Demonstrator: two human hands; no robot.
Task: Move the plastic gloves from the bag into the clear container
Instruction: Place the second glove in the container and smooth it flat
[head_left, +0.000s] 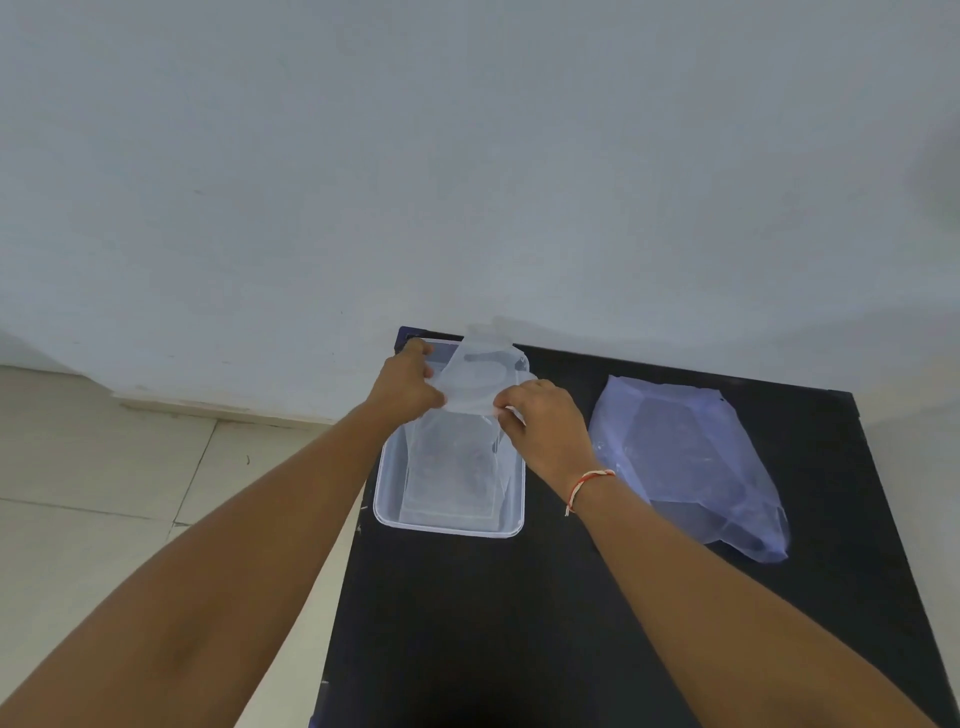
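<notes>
A clear rectangular container (388, 499) stands on the left part of a black table. Thin translucent plastic gloves (470, 382) are held above its far half, their lower part draping into the container over more clear plastic lying inside. My left hand (408, 387) pinches the gloves' left edge. My right hand (540, 421), with a red-and-white thread at the wrist, pinches the right edge. The pale translucent bag (691, 462) lies flat on the table to the right of the container, apart from both hands.
The black table (519, 623) reaches back to a white wall (467, 156); its left edge runs just beside the container. Light floor tiles (104, 493) lie to the left, below the table.
</notes>
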